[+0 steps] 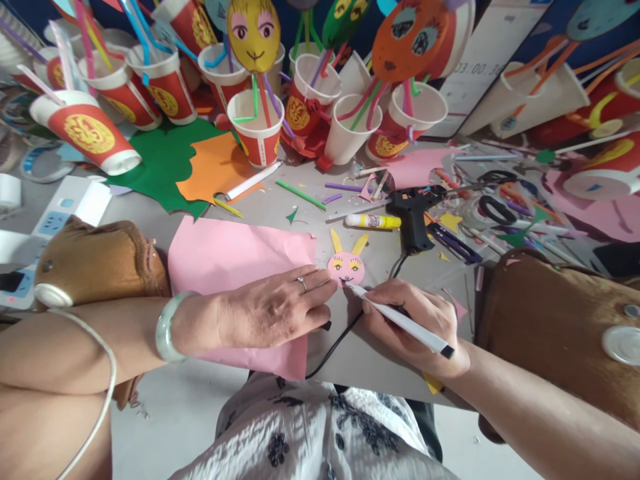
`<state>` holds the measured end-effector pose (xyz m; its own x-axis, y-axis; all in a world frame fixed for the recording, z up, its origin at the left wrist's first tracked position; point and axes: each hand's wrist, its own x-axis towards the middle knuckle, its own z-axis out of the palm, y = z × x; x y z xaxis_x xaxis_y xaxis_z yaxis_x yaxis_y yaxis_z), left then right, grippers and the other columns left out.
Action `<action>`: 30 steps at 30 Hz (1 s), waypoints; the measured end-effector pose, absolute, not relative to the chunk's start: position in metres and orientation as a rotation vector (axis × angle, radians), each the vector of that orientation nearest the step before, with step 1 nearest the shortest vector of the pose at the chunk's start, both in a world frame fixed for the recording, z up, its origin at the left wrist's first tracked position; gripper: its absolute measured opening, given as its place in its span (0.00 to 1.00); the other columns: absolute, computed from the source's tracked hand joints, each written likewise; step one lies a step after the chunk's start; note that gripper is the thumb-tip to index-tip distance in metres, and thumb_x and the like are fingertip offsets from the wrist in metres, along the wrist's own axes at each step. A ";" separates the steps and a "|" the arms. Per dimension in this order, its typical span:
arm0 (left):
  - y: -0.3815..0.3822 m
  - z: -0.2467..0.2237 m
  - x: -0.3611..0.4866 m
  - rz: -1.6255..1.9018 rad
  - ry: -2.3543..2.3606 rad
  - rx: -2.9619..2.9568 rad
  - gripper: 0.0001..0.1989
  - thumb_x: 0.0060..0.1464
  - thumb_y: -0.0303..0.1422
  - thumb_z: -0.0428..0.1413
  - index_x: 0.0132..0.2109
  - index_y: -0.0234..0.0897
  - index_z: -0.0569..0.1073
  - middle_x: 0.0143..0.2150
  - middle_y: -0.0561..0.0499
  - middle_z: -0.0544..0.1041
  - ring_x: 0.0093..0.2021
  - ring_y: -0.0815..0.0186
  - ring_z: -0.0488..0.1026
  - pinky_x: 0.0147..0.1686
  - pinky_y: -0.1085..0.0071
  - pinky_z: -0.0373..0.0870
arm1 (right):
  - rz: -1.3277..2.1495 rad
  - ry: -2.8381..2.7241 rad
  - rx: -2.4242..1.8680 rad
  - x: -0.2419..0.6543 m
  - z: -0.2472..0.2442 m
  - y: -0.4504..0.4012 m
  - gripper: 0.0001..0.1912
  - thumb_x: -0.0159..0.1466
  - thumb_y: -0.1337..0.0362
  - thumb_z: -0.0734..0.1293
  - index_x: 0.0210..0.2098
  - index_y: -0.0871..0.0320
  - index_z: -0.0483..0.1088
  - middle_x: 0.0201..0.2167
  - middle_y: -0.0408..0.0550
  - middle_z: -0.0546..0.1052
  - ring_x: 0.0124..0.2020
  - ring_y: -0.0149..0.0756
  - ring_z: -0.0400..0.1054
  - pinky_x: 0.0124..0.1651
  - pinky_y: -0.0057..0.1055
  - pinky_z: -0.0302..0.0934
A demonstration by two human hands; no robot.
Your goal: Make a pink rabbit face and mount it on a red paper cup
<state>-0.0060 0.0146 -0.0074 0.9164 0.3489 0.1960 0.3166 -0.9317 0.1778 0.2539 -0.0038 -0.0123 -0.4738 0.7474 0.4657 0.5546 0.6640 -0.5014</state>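
Observation:
A small pink paper face (346, 268) with yellow ears, drawn eyes and a mouth lies on the grey table. My left hand (273, 307) is palm down, its fingertips at the face's left edge. A small black piece (327, 326), seemingly a pen cap, pokes out from its curled lower fingers. My right hand (413, 323) is closed round a white pen (411, 327), whose tip touches the face near the mouth. Partly beneath my left hand and wrist lies a large pink paper sheet (240, 250).
Behind stand red-and-white paper cups (255, 130) with straws and painted faces. A black glue gun (413, 217), a yellow glue stick (373, 221) and scraps lie beyond the face. A black cord (337, 341) runs between my hands. Brown cushions (555, 327) flank the table.

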 end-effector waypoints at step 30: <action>0.014 -0.010 -0.007 0.282 0.448 2.949 0.04 0.64 0.25 0.55 0.41 0.35 0.75 0.57 0.41 0.75 0.60 0.56 0.73 0.64 0.53 0.70 | 0.265 -2.190 -1.057 0.256 -0.012 -0.005 0.07 0.62 0.70 0.68 0.35 0.53 0.67 0.24 0.41 0.78 0.21 0.31 0.73 0.22 0.25 0.62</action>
<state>-0.0069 0.0140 -0.0095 0.9380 0.3063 0.1624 0.2790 -0.9450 0.1707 0.2557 -0.0046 -0.0123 -0.4380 0.7532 0.4908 0.6141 0.6494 -0.4485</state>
